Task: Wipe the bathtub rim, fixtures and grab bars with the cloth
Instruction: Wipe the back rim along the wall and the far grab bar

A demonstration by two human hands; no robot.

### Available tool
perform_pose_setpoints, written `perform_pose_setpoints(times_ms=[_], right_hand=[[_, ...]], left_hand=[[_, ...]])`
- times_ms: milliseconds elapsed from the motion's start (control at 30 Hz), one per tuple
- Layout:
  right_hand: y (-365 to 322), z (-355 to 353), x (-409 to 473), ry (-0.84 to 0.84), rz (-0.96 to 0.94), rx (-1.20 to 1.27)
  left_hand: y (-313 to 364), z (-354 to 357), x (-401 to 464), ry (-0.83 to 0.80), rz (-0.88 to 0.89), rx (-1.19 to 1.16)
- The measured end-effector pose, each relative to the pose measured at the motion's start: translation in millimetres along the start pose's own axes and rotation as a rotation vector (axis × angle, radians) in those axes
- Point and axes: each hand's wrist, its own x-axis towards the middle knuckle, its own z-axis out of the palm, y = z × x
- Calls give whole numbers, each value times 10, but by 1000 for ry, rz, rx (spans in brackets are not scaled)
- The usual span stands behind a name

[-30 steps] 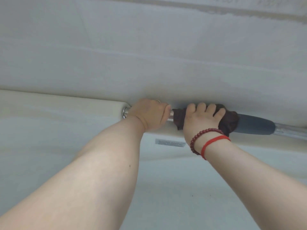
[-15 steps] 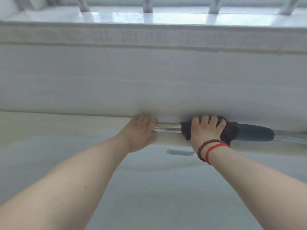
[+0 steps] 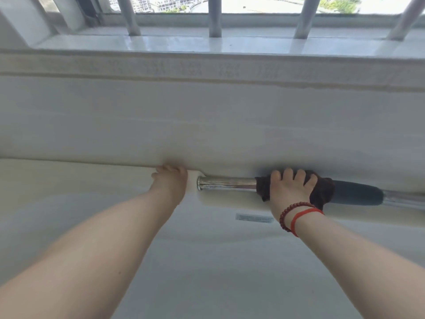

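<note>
- Sliding left since the earlier frames, the left hand (image 3: 171, 180) has come off the grab bar (image 3: 226, 183) and now rests on the cream bathtub rim (image 3: 69, 173) just beside the bar's chrome end, fingers curled over the rim's far edge and holding nothing.
- Both bare forearms reach up from the lower corners of the frame toward its middle.
- Right of centre, the right hand (image 3: 288, 191) is closed around the dark brown cloth (image 3: 322, 192), which is wrapped about the bar between the bare chrome stretch and the dark grip sleeve (image 3: 356, 193).
- A red bead bracelet (image 3: 287, 211) and a red band (image 3: 304, 215) sit at the right wrist.
- Below the bar, a small label (image 3: 254, 218) is stuck on the tub's inner wall.
- Farther up, a pale wall rises to the window sill (image 3: 207, 43), with grey window bars (image 3: 215, 17) across the top of the frame.
</note>
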Motion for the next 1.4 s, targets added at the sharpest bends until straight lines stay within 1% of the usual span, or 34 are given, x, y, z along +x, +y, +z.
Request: perform_pose_setpoints(times_ms=[167, 300, 367, 500, 533, 600, 667, 700, 767, 833, 867, 900, 933, 1000, 1067, 1133, 1167, 1233, 1300, 1400], right_hand=[[25, 11, -24, 18, -39, -22], [-2, 12, -38, 90, -71, -47], [-139, -2, -30, 64, -143, -59], [-338, -26, 6, 75, -293, 4], [-283, -4, 18, 100, -337, 9], [-84, 48, 56, 238, -411, -20], [67, 82, 73, 333, -391, -72], [69, 99, 54, 338, -361, -86], [-102, 130, 37, 318, -283, -96], [-381, 100, 41, 319, -273, -80], [-549, 57, 27, 305, -297, -73], [-721, 5, 6, 257, -339, -58], [-871, -15, -2, 174, -380, -23], [-1013, -58, -4, 37, -417, -1], [-841, -44, 1, 44, -483, -9], [-582, -6, 52, 175, -552, -11], [-489, 38, 83, 206, -538, -12], [-457, 34, 63, 163, -449, -5], [-593, 6, 38, 139, -392, 13], [-879, 12, 43, 35, -416, -11]], left_hand=[[1, 53, 56, 20, 3, -49], [-10, 72, 91, 14, 20, -47], [-5, 74, 76, 12, 23, -47], [-28, 68, 66, 10, 39, -2], [-41, 66, 61, 2, 47, 11], [-49, 46, 47, -15, 52, -5], [-58, 36, 41, -28, 47, -34], [-54, 33, 36, -28, 52, -38], [-58, 43, 45, -35, 61, -32], [-58, 34, 36, -43, 55, -46], [-57, 35, 36, -38, 54, -58], [-55, 34, 31, -28, 55, -72], [-48, 34, 23, -18, 54, -80], [-53, 33, 15, -4, 49, -81], [-49, 34, 7, 6, 55, -87], [-56, 33, -1, 11, 61, -94], [-69, 38, -7, 9, 61, -100], [-67, 32, -4, 13, 69, -93], [-71, 30, -1, 27, 72, -85], [-73, 26, -11, 40, 65, -88]])
